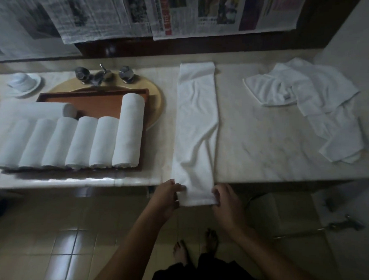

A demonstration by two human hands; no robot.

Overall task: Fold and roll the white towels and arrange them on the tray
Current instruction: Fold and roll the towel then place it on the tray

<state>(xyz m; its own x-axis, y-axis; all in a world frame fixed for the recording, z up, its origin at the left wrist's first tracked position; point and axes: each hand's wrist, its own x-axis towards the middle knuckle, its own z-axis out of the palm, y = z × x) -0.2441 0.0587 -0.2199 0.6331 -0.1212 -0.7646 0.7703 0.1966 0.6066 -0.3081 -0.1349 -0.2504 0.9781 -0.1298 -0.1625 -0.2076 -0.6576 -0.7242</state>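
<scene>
Fingers (180,188) on the left hand (167,196) are pinched onto the near-left corner of the long folded towel (196,126). The right hand (227,201) has its fingers curled in on the near-right corner, so both are holding it, not spread at all. Towel's a narrow strip running front to back across the table (254,136), w/ the near end hanging just off the front edge where the hands are. Left of it there's the wooden tray (91,95) sitting over the sink (156,111), w/ six rolled towels (103,142) side by side in a row + a seventh roll (49,110) lying crosswise behind them. Over on the right, well apart, a loose pile of unfolded towels (318,102). Pretty dim in there tbh.
</scene>
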